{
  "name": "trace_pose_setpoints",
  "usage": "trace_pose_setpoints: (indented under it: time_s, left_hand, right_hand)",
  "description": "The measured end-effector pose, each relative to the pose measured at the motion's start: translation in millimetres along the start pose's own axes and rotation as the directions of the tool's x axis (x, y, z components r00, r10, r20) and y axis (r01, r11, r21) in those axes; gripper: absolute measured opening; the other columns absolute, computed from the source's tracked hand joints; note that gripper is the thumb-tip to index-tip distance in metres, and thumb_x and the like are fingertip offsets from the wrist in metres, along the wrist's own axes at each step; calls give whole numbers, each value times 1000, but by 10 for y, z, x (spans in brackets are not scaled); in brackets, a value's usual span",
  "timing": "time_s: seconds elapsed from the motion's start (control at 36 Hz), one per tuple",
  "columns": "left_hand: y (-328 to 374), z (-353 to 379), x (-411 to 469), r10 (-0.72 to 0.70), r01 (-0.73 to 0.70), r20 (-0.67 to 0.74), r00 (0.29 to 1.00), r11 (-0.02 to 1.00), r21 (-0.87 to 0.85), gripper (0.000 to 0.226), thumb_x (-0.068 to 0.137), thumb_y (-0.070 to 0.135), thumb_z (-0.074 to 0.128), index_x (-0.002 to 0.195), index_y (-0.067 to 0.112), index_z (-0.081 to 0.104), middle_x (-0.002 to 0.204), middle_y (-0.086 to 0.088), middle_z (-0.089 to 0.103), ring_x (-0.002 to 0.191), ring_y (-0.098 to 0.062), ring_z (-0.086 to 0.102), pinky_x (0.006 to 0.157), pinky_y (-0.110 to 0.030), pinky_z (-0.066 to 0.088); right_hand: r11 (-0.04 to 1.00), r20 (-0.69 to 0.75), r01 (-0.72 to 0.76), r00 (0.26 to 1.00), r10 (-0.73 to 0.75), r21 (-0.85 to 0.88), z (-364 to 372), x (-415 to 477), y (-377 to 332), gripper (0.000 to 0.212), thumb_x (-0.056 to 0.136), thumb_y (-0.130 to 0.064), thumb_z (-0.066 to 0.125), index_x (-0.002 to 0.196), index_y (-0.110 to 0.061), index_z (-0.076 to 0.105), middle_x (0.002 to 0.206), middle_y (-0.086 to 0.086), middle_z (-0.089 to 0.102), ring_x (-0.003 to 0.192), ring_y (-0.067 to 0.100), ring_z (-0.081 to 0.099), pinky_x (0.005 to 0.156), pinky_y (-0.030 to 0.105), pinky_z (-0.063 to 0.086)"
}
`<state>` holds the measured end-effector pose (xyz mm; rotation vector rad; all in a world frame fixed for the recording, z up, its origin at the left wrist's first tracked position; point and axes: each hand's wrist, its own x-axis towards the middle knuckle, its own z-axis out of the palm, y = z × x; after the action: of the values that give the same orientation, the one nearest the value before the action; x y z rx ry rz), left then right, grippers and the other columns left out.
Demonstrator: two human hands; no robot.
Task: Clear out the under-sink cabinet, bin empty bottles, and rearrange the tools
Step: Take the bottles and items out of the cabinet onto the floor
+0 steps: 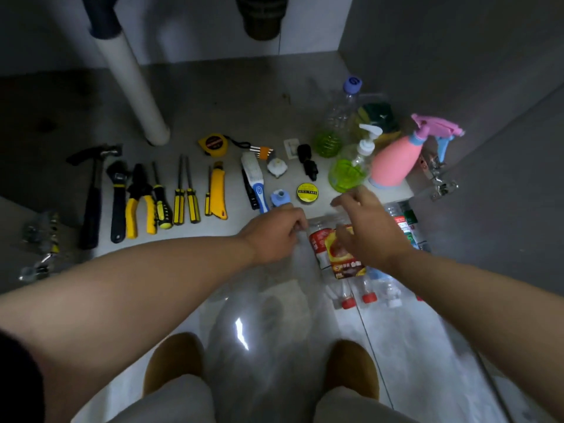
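Tools lie in a row on the cabinet floor: a hammer [91,196], a wrench [117,199], yellow pliers [139,203], screwdrivers [186,196], a yellow utility knife [218,190] and a tape measure [213,144]. Empty clear bottles [335,254] with red-yellow labels and red caps lie on the tiled floor at the cabinet's front edge. A clear plastic bag [259,315] spreads out in front of my knees. My left hand [274,233] pinches what looks like the bag's upper edge with curled fingers. My right hand [366,227] hovers over the bottles with fingers loosely spread.
A white drain pipe [134,96] slants down at the back left. At the right stand a pink spray bottle [396,160], two bottles with green liquid [348,172], sponges [378,117], a tape roll [307,193] and a brush [253,178]. Door hinges [439,184] jut out on the right.
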<state>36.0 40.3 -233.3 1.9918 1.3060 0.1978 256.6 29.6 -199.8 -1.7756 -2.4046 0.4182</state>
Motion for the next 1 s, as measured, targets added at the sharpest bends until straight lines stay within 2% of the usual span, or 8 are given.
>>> trace_pose_setpoints:
  time_s: [0.17, 0.28, 0.36, 0.64, 0.72, 0.89, 0.94, 1.0]
  left_hand:
    - [124, -100, 193, 11, -34, -212, 977, 993, -109, 24, 97, 6, 48, 111, 12, 66, 109, -2, 55, 103, -22, 59, 92, -36, 50]
    - [228, -62, 293, 37, -74, -238, 971, 986, -148, 24, 96, 3, 49, 109, 10, 68, 108, -1, 56, 100, -21, 60, 91, -36, 52]
    - [258, -28, 314, 37, -76, -229, 973, 984, -161, 25, 93, 1, 51, 109, 11, 68, 109, -2, 58, 98, -17, 60, 88, -35, 53]
    - [459, -61, 265, 74, -91, -122, 990, 987, -135, 26, 93, 0, 52, 112, 13, 65, 110, -5, 57, 100, -20, 59, 91, -34, 51]
    - [704, -161, 242, 130, -138, -91, 987, 987, -80, 33, 92, 13, 63, 124, 20, 57, 115, -1, 54, 100, -17, 59, 90, -40, 53]
    - [1271, -384, 165, 197, -203, -96, 976, 977, -65, 111, 67, 46, 89, 156, 27, 25, 147, -2, 41, 132, -18, 45, 110, -33, 41]
    - [1378, -374, 129, 170, -175, -56, 984, 980, -96, 117, 63, 51, 91, 156, 26, 25, 148, -3, 43, 131, -20, 46, 109, -34, 42]
    - [1373, -346, 100, 124, -126, -33, 992, 989, -81, 96, 66, 52, 89, 145, 26, 41, 136, -2, 54, 121, -22, 55, 99, -36, 49]
  right_hand:
    - [927, -417, -309, 886, 200, -211, -577, 488, 245, 43, 81, -20, 61, 122, -8, 51, 128, 23, 44, 117, 42, 45, 91, 49, 46]
    - [804, -349, -485, 861, 371, -343, -912, 760, 562, 56, 83, -22, 62, 136, -14, 46, 143, 23, 36, 127, 43, 39, 99, 48, 40]
    - [734, -258, -548, 836, 483, -402, -999, 866, 714, 54, 85, -19, 57, 138, -17, 45, 137, 22, 47, 128, 41, 41, 102, 47, 36]
    - [819, -371, -386, 899, 231, -425, -1060, 475, 709, 18, 93, -24, 57, 103, -13, 67, 100, 19, 69, 97, 39, 62, 83, 40, 39]
    - [877, -380, -335, 904, 196, -346, -1186, 237, 602, 25, 96, -37, 53, 96, -16, 66, 93, 18, 69, 87, 40, 65, 76, 40, 43]
    - [951, -188, -293, 933, 307, 98, -1454, -138, 274, 15, 89, -37, 64, 87, -25, 74, 84, 1, 74, 80, 23, 67, 70, 28, 50]
    - [921, -108, -259, 947, 301, 291, -1470, -187, 163, 14, 90, -32, 68, 81, -24, 75, 73, -5, 73, 68, 12, 65, 63, 22, 48]
    - [850, -16, -242, 959, 282, 468, -1461, -203, 60, 16, 91, -31, 69, 79, -23, 76, 68, -10, 71, 62, 5, 61, 58, 17, 45]
